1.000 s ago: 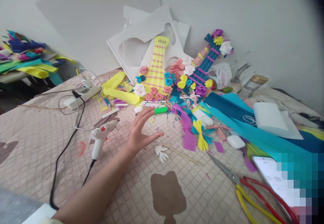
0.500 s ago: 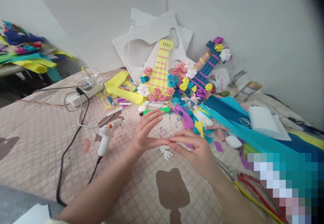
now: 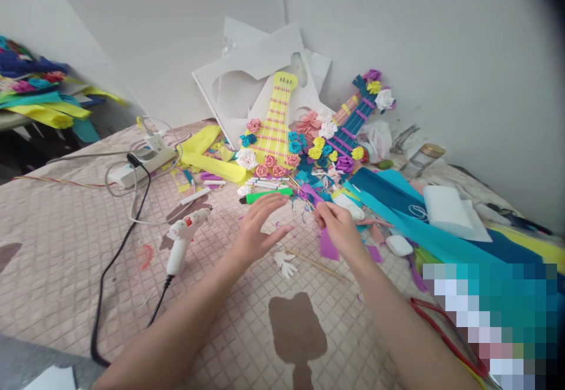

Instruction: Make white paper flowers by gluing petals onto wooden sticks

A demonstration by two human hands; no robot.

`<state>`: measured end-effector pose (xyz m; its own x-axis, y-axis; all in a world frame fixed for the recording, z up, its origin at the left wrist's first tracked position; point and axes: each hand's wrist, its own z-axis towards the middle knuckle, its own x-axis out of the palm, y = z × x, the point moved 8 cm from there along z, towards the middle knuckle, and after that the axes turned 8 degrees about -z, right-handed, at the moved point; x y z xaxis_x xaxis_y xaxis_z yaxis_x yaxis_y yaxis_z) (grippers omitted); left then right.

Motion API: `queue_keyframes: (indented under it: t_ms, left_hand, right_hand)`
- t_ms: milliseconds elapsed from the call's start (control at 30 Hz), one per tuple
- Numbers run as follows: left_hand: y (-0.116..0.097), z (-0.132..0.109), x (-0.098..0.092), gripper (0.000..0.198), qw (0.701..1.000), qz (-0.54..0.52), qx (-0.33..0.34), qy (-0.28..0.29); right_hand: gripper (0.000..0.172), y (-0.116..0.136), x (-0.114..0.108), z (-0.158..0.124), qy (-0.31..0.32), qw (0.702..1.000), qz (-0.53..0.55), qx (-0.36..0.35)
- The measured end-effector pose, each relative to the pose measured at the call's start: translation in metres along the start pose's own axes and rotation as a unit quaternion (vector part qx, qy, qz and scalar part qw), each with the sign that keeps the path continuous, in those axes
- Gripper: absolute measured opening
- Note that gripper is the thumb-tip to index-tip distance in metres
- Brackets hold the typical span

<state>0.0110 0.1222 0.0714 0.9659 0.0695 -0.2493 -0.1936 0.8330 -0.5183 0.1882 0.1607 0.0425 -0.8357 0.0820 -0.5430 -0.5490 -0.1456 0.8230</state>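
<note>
My left hand (image 3: pixel 261 228) hovers over the table with its fingers apart and nothing in them. Just below its thumb lie a white cut-out with petal-like strips (image 3: pixel 286 265) and a thin wooden stick (image 3: pixel 318 265). My right hand (image 3: pixel 338 225) is closed, fingertips together, over the scattered paper scraps beside a purple paper strip (image 3: pixel 329 246). What those fingers grip, if anything, is hidden. A green marker (image 3: pixel 269 196) with a dark end lies behind my left hand. To the left, a white hot glue gun (image 3: pixel 180 246) rests with its cord trailing toward me.
A yellow paper guitar (image 3: pixel 277 119) and a blue one (image 3: pixel 353 131), both with paper flowers, lean at the back. A power strip (image 3: pixel 141 169) stands back left. Blue crepe paper (image 3: pixel 388 202), a white case (image 3: pixel 399 245), a glass jar (image 3: pixel 424 160) and red-handled scissors (image 3: pixel 445 331) are on the right.
My hands have parted. The right hand has moved away to the scraps and closed there; the left stays raised and open. The wooden stick now shows on the table, and the view has shifted slightly.
</note>
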Motion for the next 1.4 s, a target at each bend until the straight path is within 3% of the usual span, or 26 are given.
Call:
queue_keyframes:
  t_ms: [100,233,367,467,600,733,833,933,1067,1267,1400]
  left_hand:
    - [0.014,-0.003,0.003,0.033,0.992,-0.052,-0.114,0.015]
    - [0.024,-0.006,0.007,0.037,0.978,-0.084,-0.19,0.032]
    - [0.029,-0.008,0.012,0.039,0.968,-0.103,-0.225,0.046]
    - [0.031,-0.008,0.013,0.04,0.964,-0.104,-0.24,0.048]
    - [0.03,-0.008,0.015,0.04,0.961,-0.096,-0.252,0.059]
    - [0.031,-0.007,0.018,0.037,0.959,-0.062,-0.262,0.094]
    - [0.028,-0.005,0.023,0.032,0.965,-0.001,-0.221,0.14]
    - [0.014,-0.004,0.03,0.029,0.974,0.08,-0.097,0.19]
    - [-0.005,-0.012,0.044,0.033,0.959,0.121,0.029,0.256]
    - [-0.02,-0.021,0.061,0.041,0.936,0.108,0.088,0.323]
    - [-0.024,-0.027,0.069,0.035,0.929,0.099,0.094,0.343]
  right_hand:
    - [0.025,-0.009,-0.001,0.012,-0.004,1.0,-0.026,-0.004]
    - [0.02,-0.014,-0.007,0.014,-0.041,0.997,-0.067,-0.014]
    - [0.029,-0.013,-0.011,0.012,-0.045,0.994,-0.087,-0.046]
    - [0.014,-0.015,-0.012,0.011,-0.032,0.993,-0.09,-0.068]
    - [0.015,-0.019,-0.016,0.007,-0.033,0.993,-0.096,-0.063]
    - [0.03,-0.02,-0.018,-0.003,-0.032,0.992,-0.106,-0.056]
    - [0.019,-0.018,-0.014,-0.015,-0.008,0.992,-0.103,-0.067]
    - [0.014,-0.017,-0.009,-0.029,0.007,0.992,-0.11,-0.064]
    - [0.026,-0.015,-0.007,-0.045,0.004,0.995,-0.084,-0.044]
    - [0.011,0.009,-0.02,-0.052,-0.078,0.99,-0.046,-0.109]
    - [0.011,0.025,-0.009,-0.051,-0.054,0.981,-0.089,-0.161]
